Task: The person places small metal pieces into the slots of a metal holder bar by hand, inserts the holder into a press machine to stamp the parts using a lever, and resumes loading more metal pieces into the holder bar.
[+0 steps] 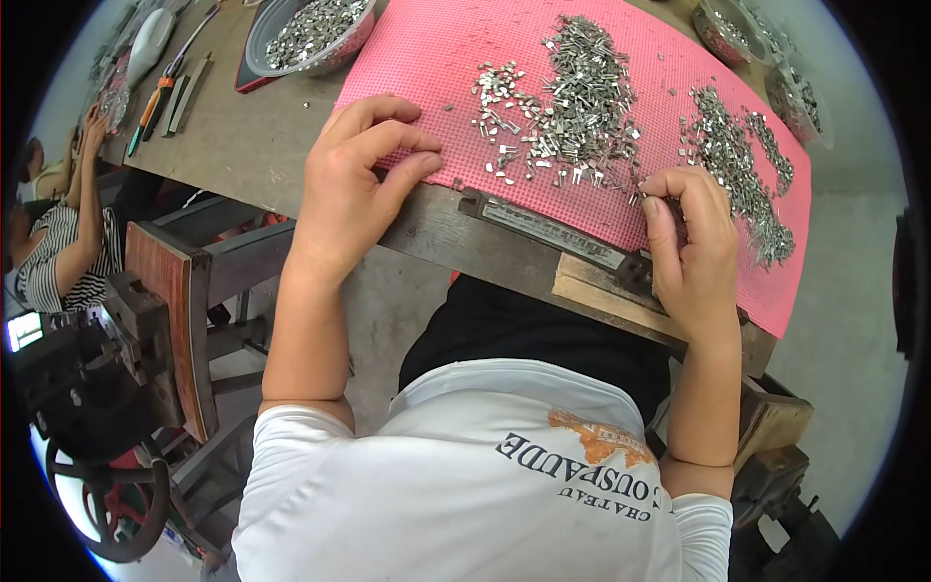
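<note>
My left hand [364, 170] is at the mat's near left edge, its thumb and index fingertip brought together. Whatever lies between them, if anything, is too small to make out. Further right, my right hand [693, 238] pinches thumb against forefinger beside the near end of the metal heap; a tiny metal piece seems to be at the fingertips, its kind unclear. A long metal bar fixture [553, 230] runs along the table's edge between my hands. Beyond it, a heap of small pronged metal parts [587, 102] and scattered flat metal bits [497, 87] lie on the pink textured mat [432, 63].
A second metal heap [727, 145] lies at the right. Plastic bowls of parts [339, 60] [722, 34] stand at the back. Hand tools [165, 97] rest at the table's left. A wooden block [611, 291] sits under the edge. Another person [73, 233] is at far left.
</note>
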### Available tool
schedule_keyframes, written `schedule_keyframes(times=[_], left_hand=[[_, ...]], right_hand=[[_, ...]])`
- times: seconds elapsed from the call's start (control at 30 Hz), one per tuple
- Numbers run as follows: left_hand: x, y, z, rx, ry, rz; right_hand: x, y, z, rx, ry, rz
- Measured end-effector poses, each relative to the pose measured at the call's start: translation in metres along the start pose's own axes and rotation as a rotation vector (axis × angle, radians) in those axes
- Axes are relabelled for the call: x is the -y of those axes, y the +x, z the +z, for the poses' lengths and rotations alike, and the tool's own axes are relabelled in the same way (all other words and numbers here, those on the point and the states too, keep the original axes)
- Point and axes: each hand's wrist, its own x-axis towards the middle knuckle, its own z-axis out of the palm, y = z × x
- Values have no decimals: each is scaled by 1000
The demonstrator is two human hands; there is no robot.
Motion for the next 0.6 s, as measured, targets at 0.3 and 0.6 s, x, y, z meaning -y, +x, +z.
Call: schedule_keyframes(times=[0.3,0.6], left_hand=[[1,7,-5,148,102,165],[-10,20,13,208,50,177]], right_hand=[[-7,-14,-2,-56,31,27],[-9,-26,-8,-125,54,57]])
